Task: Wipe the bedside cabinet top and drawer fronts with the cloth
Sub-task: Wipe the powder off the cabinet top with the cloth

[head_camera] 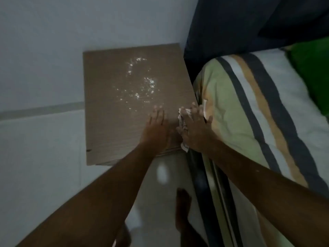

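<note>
— Right hand (194,129) flat, fingers spread, pressing cloth (183,122) at top's (110,111) right edge beside bed (249,107). Left hand (156,129)?
— Open, flat, empty, bracing. Best sweep across glinting droplets (142,84), overlapping strokes; drawer fronts hidden.

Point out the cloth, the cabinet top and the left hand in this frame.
cloth (182,120): head view, on the crumpled white part showing beside the right hand.
cabinet top (110,107): head view, on the bare brown surface left of the speckles.
left hand (155,131): head view, on the back of the hand.
</note>
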`<action>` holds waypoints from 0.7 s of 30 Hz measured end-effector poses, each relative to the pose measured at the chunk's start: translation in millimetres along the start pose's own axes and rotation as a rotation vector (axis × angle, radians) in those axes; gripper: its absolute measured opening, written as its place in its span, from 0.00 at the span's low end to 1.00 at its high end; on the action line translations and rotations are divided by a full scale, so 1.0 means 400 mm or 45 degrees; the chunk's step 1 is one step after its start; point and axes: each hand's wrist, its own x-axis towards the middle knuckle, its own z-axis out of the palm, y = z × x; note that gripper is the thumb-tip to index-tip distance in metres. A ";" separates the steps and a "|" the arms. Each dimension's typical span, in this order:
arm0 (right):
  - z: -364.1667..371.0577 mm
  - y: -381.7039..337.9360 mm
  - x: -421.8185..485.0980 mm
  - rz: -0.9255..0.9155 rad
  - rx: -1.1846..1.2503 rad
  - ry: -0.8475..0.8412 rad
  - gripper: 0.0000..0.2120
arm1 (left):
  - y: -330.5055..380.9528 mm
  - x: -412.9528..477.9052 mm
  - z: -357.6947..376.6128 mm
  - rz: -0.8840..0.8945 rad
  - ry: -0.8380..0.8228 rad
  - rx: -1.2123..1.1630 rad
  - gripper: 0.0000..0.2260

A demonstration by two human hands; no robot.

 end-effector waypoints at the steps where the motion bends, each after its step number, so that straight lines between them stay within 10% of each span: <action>1: 0.021 -0.002 0.001 0.051 0.023 -0.044 0.35 | -0.004 0.019 0.025 0.010 0.020 0.046 0.32; 21: 0.174 0.027 0.042 0.117 0.452 0.142 0.37 | -0.107 0.102 0.147 0.163 0.212 -0.231 0.32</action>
